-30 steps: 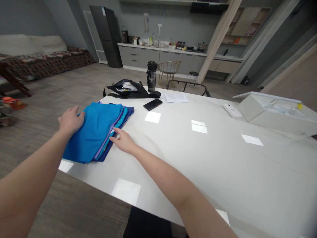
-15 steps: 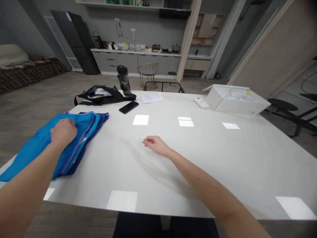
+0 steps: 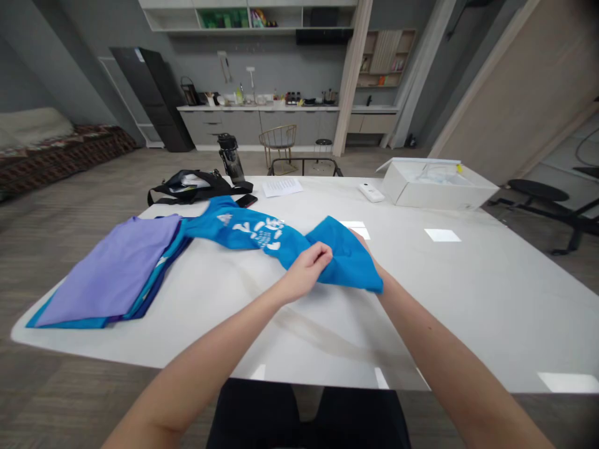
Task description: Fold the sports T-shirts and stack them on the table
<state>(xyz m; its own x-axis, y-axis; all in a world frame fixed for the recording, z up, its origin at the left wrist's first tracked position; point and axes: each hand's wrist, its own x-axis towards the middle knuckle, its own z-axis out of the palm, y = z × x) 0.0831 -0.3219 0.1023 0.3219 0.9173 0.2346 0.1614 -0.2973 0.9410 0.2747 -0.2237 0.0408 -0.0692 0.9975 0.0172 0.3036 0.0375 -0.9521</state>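
A blue T-shirt (image 3: 292, 240) with white print is stretched across the middle of the table, its far end beside the clothes pile. My left hand (image 3: 306, 269) is closed on a fold of it near the right end. Behind the shirt's raised right end is my right hand (image 3: 359, 238); its fingers are hidden by the cloth. On the left lies a stack of folded clothes, a purple one (image 3: 115, 268) on top. Lighter blue and dark navy edges (image 3: 159, 284) show beneath it.
The white table (image 3: 444, 312) also bears a black waist bag (image 3: 187, 190), a dark bottle (image 3: 231, 159), a partly covered phone (image 3: 247, 201), a printed sheet (image 3: 282, 187), a small white device (image 3: 371, 192) and an open white box (image 3: 435, 187).
The blue T-shirt has come off the top of the stack and moved right, exposing the purple garment. Both hands are now at the shirt in the middle; the view has turned right.
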